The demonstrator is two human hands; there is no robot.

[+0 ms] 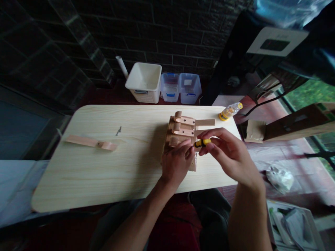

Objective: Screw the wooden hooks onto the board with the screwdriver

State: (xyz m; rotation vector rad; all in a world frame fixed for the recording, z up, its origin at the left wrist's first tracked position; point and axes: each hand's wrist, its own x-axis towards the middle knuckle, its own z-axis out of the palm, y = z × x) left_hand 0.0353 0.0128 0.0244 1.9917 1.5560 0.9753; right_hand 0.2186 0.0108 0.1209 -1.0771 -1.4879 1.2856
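A yellow-and-black screwdriver point(202, 143) is gripped by the fingertips of my right hand point(232, 155), its tip pointing left. My left hand point(176, 162) rests on a wooden block point(193, 165) with its fingers drawn together close to that tip. What those fingers pinch is hidden. Two pale wooden strips with screws, an upper strip point(188, 120) and a lower strip point(184, 131), lie across the block, each with a rounded left end. A third rounded end point(173, 141) shows beyond my left hand, the rest of it mostly covered.
On the light wooden table point(125, 174) lie a loose wooden strip point(90, 141) and a small metal piece point(119, 130). A clear bottle with yellow ends point(230, 111) is at the back right corner. Behind the table stand a white bin point(146, 92) and two clear bins point(190, 90).
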